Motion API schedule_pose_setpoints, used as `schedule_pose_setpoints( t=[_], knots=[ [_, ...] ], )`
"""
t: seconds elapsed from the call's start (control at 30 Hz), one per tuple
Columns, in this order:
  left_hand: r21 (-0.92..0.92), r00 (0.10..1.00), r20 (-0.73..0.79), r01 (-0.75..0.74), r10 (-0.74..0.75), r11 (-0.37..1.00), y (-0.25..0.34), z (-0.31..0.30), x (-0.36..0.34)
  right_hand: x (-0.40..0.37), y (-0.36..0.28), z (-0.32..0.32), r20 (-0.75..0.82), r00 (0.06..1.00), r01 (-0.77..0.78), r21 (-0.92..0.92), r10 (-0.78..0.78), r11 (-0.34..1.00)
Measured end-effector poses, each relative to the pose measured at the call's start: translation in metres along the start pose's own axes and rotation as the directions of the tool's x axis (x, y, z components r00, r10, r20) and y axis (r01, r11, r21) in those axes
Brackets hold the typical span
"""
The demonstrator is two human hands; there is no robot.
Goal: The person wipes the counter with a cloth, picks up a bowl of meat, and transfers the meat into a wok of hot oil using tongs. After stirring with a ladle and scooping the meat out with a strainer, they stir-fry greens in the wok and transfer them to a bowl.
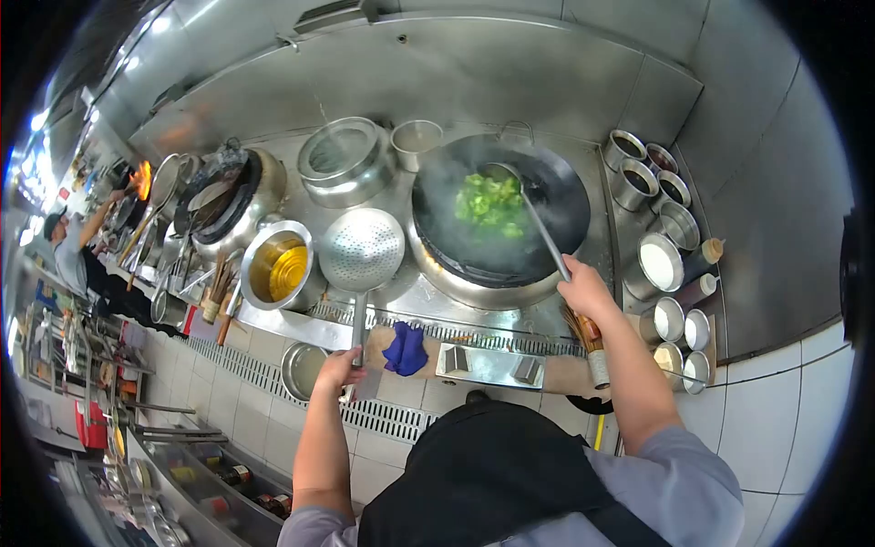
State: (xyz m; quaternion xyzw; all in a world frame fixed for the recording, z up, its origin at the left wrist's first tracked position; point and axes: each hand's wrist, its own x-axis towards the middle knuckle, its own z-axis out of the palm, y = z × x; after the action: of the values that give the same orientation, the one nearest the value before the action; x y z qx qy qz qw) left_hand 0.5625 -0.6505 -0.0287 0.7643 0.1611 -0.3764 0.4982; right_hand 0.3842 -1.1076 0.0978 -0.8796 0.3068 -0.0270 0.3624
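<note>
The right hand (586,294) is closed around the end of a long ladle (544,232), whose bowl rests among green vegetables (488,202) in the middle of the black wok (551,196). The left hand (339,369), in front of the wok and to its left, grips the handle of a perforated skimmer (362,248). The skimmer's round head lies just beside the wok's left rim.

The wok sits in a stainless range top (401,296) under a steel backsplash (437,64). Left of the wok, past the skimmer, stands a pot of yellow oil (278,264). Behind the skimmer is a steel pot with a lid (344,159). Right of the wok, round seasoning tins (661,263) stand in rows against the wall. A blue cloth (406,348) lies on the front ledge below the wok, and a bamboo brush (591,342) stands near the right wrist.

Open room lies in front of the wok, over the tiled floor (264,410). The backsplash closes off the rear and the tins crowd the right side.

Steam blurs the wok's left half. The person's black apron hides the floor straight below. Far left of the wok, another person (68,251) and a flame (143,178) are small and distorted.
</note>
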Motion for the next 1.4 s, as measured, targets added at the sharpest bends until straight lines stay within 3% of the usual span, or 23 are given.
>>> schedule_pose_setpoints(
  t=[0.03, 0.1, 0.13, 0.17, 0.2, 0.23, 0.3, 0.37, 0.47, 0.5, 0.57, 0.77, 0.83, 0.9, 0.97, 1.0, 1.1, 1.17, 1.23, 1.27, 1.33, 1.37, 1.4],
  knots=[
    [0.063, 1.0, 0.014, 0.008, -0.009, 0.998, 0.005, 0.004, 0.001, -0.001, 0.013, 0.0, -0.018, 0.997, 0.08, -0.021, -0.08, 0.997],
    [0.128, 0.999, 0.039, 0.019, -0.025, 0.992, 0.013, 0.008, 0.007, -0.02, 0.017, -0.01, -0.055, 0.996, 0.063, -0.088, -0.068, 0.994],
    [-0.199, 0.963, 0.259, 0.124, -0.07, 0.972, 0.016, 0.008, 0.011, -0.028, 0.016, -0.018, -0.091, 0.993, 0.059, -0.153, -0.073, 0.986],
    [-0.471, 0.883, 0.468, 0.29, -0.042, 0.833, 0.02, 0.008, 0.011, -0.034, 0.015, -0.025, -0.091, 0.994, 0.041, -0.158, -0.056, 0.987],
    [-0.593, 0.955, 0.295, 0.201, -0.023, 0.78, 0.052, 0.031, -0.023, -0.041, 0.014, -0.031, -0.109, 0.994, -0.01, -0.194, -0.011, 0.981],
    [-0.588, 0.952, 0.304, 0.211, -0.029, 0.781, 0.049, 0.035, -0.006, -0.044, 0.015, -0.035, -0.133, 0.991, -0.056, -0.228, 0.026, 0.972],
    [-0.594, 0.808, 0.566, 0.26, 0.165, 0.762, 0.044, 0.042, 0.037, -0.04, 0.02, -0.039, -0.171, 0.983, 0.02, -0.26, -0.066, 0.966],
    [-0.63, 0.853, 0.503, 0.253, 0.138, 0.734, 0.061, 0.053, 0.017, -0.031, 0.007, -0.047, -0.182, 0.981, 0.008, -0.329, -0.071, 0.944],
    [-0.559, 0.913, 0.344, 0.012, 0.219, 0.829, 0.051, 0.059, -0.023, -0.004, -0.025, -0.041, -0.165, 0.985, -0.04, -0.484, -0.047, 0.874],
    [-0.555, 0.91, 0.349, 0.011, 0.222, 0.831, 0.046, 0.057, -0.036, 0.006, -0.025, -0.034, -0.15, 0.987, -0.031, -0.558, -0.064, 0.829],
    [-0.413, 0.924, 0.259, -0.158, 0.282, 0.897, 0.03, 0.049, -0.055, 0.018, -0.014, -0.015, -0.12, 0.986, 0.017, -0.619, -0.116, 0.785],
    [-0.111, 0.914, 0.148, -0.364, 0.378, 0.925, 0.016, 0.01, -0.098, -0.035, -0.013, -0.009, 0.031, 0.988, 0.129, -0.696, -0.149, 0.707],
    [0.007, 0.87, 0.125, -0.481, 0.476, 0.877, 0.05, 0.004, -0.107, -0.05, -0.008, -0.013, -0.059, 0.99, 0.065, -0.632, -0.131, 0.772],
    [0.271, 0.821, 0.085, -0.565, 0.565, 0.779, 0.098, 0.005, -0.1, -0.048, -0.014, -0.02, -0.101, 0.993, -0.007, -0.6, -0.067, 0.8],
    [0.409, 0.656, 0.068, -0.706, 0.752, 0.578, 0.143, 0.016, -0.059, -0.04, -0.013, -0.024, -0.149, 0.989, -0.079, -0.56, -0.007, 0.825],
    [0.552, 0.613, 0.101, -0.689, 0.783, 0.469, 0.178, 0.026, -0.053, -0.031, -0.007, -0.023, -0.188, 0.982, -0.093, -0.496, -0.002, 0.864],
    [0.757, 0.635, 0.15, -0.567, 0.758, 0.325, 0.257, 0.062, -0.033, -0.013, -0.005, -0.026, -0.236, 0.971, -0.141, -0.397, 0.048, 0.907],
    [0.792, 0.615, 0.19, -0.557, 0.765, 0.25, 0.266, 0.076, 0.007, -0.003, 0.01, -0.018, -0.243, 0.97, -0.095, -0.287, 0.023, 0.953],
    [0.846, 0.595, 0.312, -0.529, 0.74, 0.069, 0.272, 0.077, 0.036, -0.013, 0.013, -0.016, -0.201, 0.979, -0.076, -0.167, 0.042, 0.983],
    [0.847, 0.593, 0.314, -0.528, 0.742, 0.063, 0.275, 0.08, 0.021, -0.022, 0.013, -0.01, -0.149, 0.987, -0.066, -0.044, 0.059, 0.997],
    [0.809, 0.889, 0.33, -0.44, 0.318, 0.391, 0.273, 0.083, -0.011, -0.042, 0.009, 0.0, -0.099, 0.992, -0.072, 0.092, 0.081, 0.993],
    [0.813, 0.89, 0.335, -0.439, 0.309, 0.383, 0.267, 0.084, -0.016, -0.057, 0.001, 0.002, -0.031, 0.987, -0.145, 0.23, 0.156, 0.962],
    [0.74, 0.901, 0.383, -0.43, 0.202, 0.516, 0.259, 0.085, -0.019, -0.07, -0.005, 0.007, 0.05, 0.974, -0.223, 0.355, 0.22, 0.908]
  ],
)
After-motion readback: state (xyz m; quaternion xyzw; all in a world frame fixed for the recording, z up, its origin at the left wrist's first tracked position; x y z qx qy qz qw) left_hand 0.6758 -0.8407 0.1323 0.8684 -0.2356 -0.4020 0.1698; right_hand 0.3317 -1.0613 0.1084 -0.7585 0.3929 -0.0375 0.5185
